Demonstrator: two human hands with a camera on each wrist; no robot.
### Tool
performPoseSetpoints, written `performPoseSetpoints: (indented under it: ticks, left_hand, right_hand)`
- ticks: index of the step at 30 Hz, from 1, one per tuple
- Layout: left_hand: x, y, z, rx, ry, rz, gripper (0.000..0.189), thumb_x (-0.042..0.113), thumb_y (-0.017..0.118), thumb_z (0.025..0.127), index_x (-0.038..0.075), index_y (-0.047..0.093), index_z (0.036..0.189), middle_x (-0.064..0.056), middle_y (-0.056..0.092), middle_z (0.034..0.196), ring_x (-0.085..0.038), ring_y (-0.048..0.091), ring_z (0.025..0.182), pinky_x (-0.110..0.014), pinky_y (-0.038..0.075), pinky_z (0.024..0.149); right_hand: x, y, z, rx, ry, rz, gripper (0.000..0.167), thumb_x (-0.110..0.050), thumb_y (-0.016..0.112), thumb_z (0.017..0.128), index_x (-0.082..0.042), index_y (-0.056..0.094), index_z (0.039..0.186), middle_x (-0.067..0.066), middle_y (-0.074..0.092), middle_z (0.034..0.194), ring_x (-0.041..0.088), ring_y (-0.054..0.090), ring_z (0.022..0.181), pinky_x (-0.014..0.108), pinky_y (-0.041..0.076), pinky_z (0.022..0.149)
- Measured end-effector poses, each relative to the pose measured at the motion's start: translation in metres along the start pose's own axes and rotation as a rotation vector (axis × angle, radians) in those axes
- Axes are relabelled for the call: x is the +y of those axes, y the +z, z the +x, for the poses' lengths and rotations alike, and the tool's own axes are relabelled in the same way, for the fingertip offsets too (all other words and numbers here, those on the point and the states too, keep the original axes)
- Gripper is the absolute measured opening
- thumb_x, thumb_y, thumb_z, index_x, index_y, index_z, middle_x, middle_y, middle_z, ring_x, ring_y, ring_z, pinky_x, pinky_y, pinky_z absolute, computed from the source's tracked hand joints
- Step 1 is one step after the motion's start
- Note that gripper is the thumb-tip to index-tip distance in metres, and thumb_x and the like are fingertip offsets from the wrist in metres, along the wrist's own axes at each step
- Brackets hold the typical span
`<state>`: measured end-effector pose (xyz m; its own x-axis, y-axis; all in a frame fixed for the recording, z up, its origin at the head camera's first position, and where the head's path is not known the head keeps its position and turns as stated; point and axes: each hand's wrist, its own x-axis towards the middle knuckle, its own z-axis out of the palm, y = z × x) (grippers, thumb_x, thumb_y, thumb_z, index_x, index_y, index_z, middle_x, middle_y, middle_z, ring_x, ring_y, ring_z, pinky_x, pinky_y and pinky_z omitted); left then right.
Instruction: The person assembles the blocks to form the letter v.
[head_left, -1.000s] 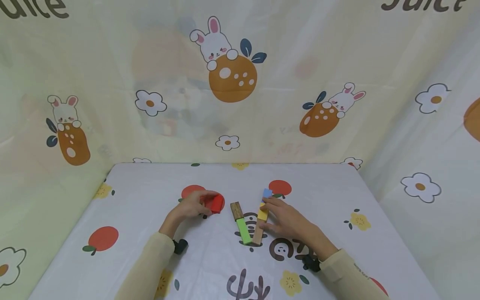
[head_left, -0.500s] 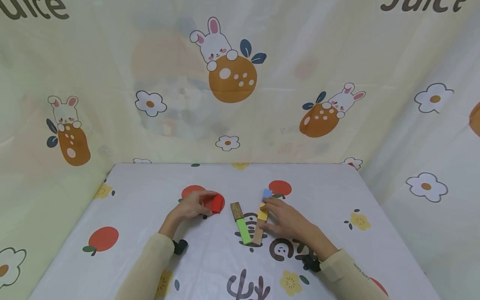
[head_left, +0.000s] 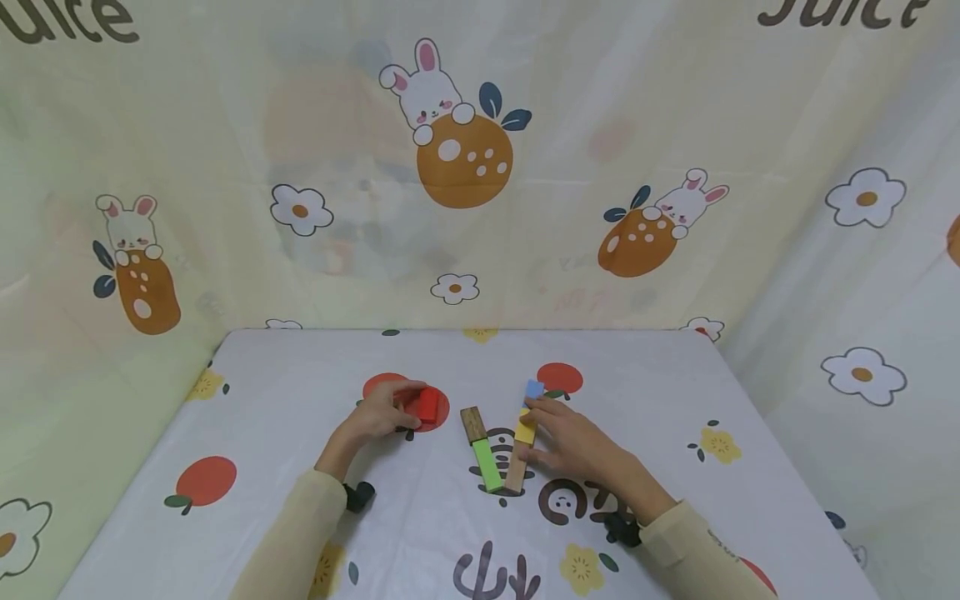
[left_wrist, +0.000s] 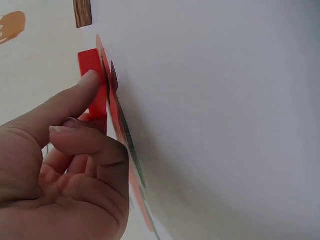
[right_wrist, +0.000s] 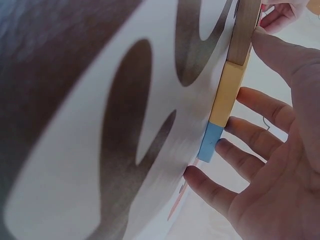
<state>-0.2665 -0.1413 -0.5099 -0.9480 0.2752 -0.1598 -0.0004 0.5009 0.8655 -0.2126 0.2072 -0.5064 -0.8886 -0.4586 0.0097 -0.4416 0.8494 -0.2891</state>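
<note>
Left of the middle, my left hand (head_left: 381, 410) pinches a red block (head_left: 427, 405) over a printed red fruit. In the left wrist view the thumb presses the near face of the red block (left_wrist: 92, 65), with the fingers curled behind. My right hand (head_left: 581, 433) lies along a slanted row of a light wood block (head_left: 516, 471), a yellow block (head_left: 526, 427) and a blue block (head_left: 534, 388). Its spread fingertips touch that row in the right wrist view, the thumb at the wood block. A dark-grained wood block (head_left: 473, 424) meets a green block (head_left: 487, 465), forming the V's other side.
The white tablecloth (head_left: 300, 550) carries printed fruit, flowers and dark lettering. A pale printed curtain (head_left: 337, 275) rises behind the table's back edge, and another stands on each side. Black wrist cameras (head_left: 360, 497) sit at both cuffs.
The red block has shifted slightly left and turned a little in my left hand. My right hand and the V of blocks stay in place.
</note>
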Motion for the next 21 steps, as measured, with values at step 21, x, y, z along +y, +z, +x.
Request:
performPoseSetpoints:
  ticks: [21]
  left_hand:
    - [0.017, 0.021, 0.01, 0.196, -0.127, -0.088, 0.062, 0.002, 0.079, 0.088, 0.006, 0.061, 0.147, -0.02, 0.066, 0.139, -0.035, 0.06, 0.121, -0.03, 0.059, 0.078]
  right_hand:
    - [-0.001, -0.001, 0.0, -0.013, 0.016, 0.006, 0.061, -0.053, 0.077, 0.093, -0.015, 0.068, 0.14, 0.011, 0.051, 0.163, 0.035, 0.046, 0.154, 0.055, 0.046, 0.121]
